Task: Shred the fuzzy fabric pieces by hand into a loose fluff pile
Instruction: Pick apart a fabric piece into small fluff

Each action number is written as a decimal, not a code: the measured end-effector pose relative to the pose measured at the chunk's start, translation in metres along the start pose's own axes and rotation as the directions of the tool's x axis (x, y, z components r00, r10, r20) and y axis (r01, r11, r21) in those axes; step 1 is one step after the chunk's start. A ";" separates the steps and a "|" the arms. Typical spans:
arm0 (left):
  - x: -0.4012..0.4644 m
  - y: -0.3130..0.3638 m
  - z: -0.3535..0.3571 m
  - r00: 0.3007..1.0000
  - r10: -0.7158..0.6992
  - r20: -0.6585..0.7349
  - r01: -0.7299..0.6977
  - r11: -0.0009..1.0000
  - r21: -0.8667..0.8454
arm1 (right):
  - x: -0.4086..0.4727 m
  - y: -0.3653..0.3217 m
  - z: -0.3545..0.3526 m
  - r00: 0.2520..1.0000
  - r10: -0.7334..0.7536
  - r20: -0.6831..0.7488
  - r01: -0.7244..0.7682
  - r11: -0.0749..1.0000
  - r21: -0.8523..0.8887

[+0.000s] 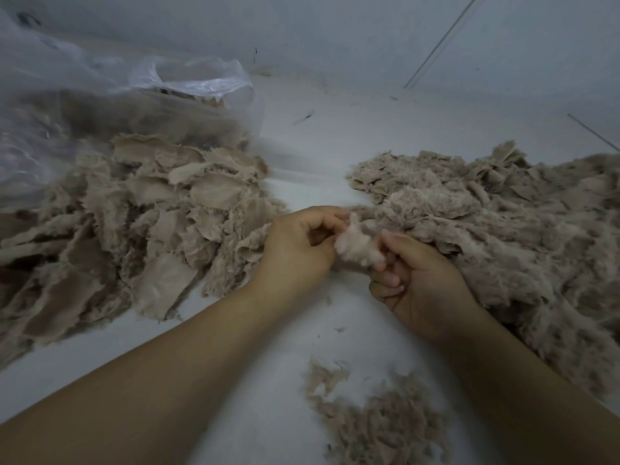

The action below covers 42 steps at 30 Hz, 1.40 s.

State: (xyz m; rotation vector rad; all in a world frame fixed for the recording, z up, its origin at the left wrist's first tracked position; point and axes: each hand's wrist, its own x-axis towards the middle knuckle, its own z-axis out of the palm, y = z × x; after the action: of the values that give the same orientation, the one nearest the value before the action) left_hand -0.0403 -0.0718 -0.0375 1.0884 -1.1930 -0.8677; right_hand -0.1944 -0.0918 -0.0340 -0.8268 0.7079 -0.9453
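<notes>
Fabric tuft (357,248) is pinched mid-tabletop (335,135) between the left hand (298,245) and right hand (419,280), fingers (385,280) curled on it, between the scrap pile (134,223) and fluff pile (503,236).

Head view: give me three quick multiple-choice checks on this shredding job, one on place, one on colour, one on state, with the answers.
1. Where does the clear plastic bag lie?
A. far left, behind the pile of flat fabric pieces
B. near right
C. under the forearms

2. What colour is the tuft between the hands?
A. dark blue
B. pale off-white
C. black

3. What is the left hand doing?
A. lying flat and open
B. pinching the tuft
C. reaching into the bag

Answers: 1 A, the bag sits at the upper left beyond that pile. 2 B, it looks lighter than the beige fluff pile. 3 B, its fingers and those of the right hand are curled onto the tuft.
</notes>
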 end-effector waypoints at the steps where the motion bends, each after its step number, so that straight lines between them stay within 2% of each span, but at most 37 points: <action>1: -0.001 0.000 0.002 0.999 -0.027 0.028 0.027 0.999 -0.018 | 0.000 0.001 0.000 1.000 -0.009 0.012 0.009 0.999 -0.032; 5: -0.002 -0.007 0.004 0.978 -0.170 0.119 0.186 0.973 -0.136 | -0.001 0.003 -0.001 0.999 -0.001 0.049 0.007 0.993 -0.121; 8: -0.004 -0.005 0.006 0.977 -0.132 0.165 0.159 0.974 -0.163 | 0.000 0.003 -0.002 0.996 0.010 0.088 -0.001 0.995 -0.103; 13: 0.001 -0.004 0.002 0.981 -0.133 0.141 0.179 0.902 -0.393 | 0.001 0.002 -0.001 0.999 0.031 0.044 -0.029 0.999 -0.036; 18: -0.003 0.000 -0.001 0.964 -0.156 0.214 0.244 0.836 -0.491 | -0.001 0.000 0.001 0.996 0.060 0.071 -0.050 0.990 -0.129; 24: 0.001 -0.004 0.005 0.960 -0.230 0.158 0.268 0.918 -0.293 | -0.005 0.000 0.002 0.993 0.050 0.103 -0.022 0.968 -0.252; 28: 0.002 -0.001 0.001 0.953 -0.272 0.133 0.300 0.909 -0.290 | -0.005 0.001 0.001 0.996 0.039 0.076 -0.024 0.983 -0.184; 30: -0.001 0.001 -0.001 0.992 -0.121 0.024 0.122 0.992 -0.040 | -0.004 0.002 -0.001 0.997 0.045 0.065 -0.036 0.990 -0.136; 31: -0.003 0.001 -0.001 1.000 -0.011 -0.024 0.014 0.993 0.117 | -0.003 0.002 -0.001 0.997 0.043 0.057 -0.036 0.992 -0.125; 32: -0.005 0.002 -0.001 0.997 0.072 -0.026 -0.065 0.979 0.192 | -0.002 0.002 -0.002 0.998 0.036 0.049 -0.030 0.992 -0.122; 33: -0.006 0.001 0.001 0.995 0.097 -0.019 -0.090 0.971 0.222 | -0.001 0.002 -0.002 0.999 0.023 0.041 -0.017 0.992 -0.124; 36: -0.010 0.000 0.006 0.998 0.025 0.058 -0.035 0.983 0.181 | 0.001 0.003 -0.002 0.999 -0.013 0.032 0.016 0.994 -0.112; 39: -0.010 -0.003 0.008 1.000 0.000 0.031 -0.006 0.983 0.186 | 0.002 0.004 -0.002 0.999 -0.040 -0.009 0.039 0.997 -0.066; 42: -0.010 0.001 0.003 0.996 -0.079 0.031 0.077 0.996 0.039 | 0.003 0.006 -0.003 0.997 -0.077 -0.004 0.076 0.993 -0.092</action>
State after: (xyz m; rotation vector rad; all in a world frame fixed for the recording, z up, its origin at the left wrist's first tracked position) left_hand -0.0452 -0.0631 -0.0391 1.1616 -1.2047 -0.9297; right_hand -0.1933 -0.0931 -0.0415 -0.9374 0.7345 -0.9905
